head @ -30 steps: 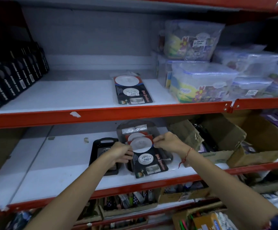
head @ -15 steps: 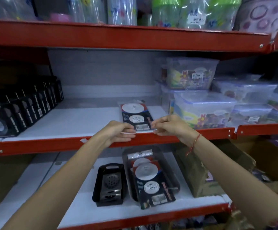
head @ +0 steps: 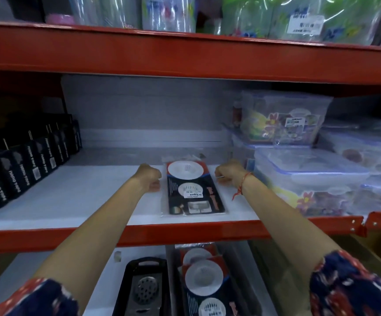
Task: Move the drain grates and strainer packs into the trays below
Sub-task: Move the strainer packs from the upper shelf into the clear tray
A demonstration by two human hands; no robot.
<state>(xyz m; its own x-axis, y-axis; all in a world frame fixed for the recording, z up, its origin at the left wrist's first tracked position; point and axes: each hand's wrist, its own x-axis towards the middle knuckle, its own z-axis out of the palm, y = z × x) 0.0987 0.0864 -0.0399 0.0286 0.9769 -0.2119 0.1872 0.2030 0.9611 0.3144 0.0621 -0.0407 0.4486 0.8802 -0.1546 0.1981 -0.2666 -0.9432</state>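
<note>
Both hands reaching onto the middle shelf (head: pixel 48 201), flanking the strainer pack (head: pixel 193 188). Left hand (head: pixel 149 176) curled at the pack's left edge, right hand (head: pixel 229 173) curled at its right edge; fingers hidden, so cannot tell whether gripping the wrapper or only touching it. Pack lying flat near the shelf's front lip. Directly below the pack, a clear tray (head: pixel 237 281) holding more strainer packs (head: pixel 204 279); left of that tray, a black tray (head: pixel 128 290) with a drain grate (head: pixel 147 290).

Navy-red patterned sleeves (head: pixel 353 286), red wrist thread (head: pixel 242 184)
</note>
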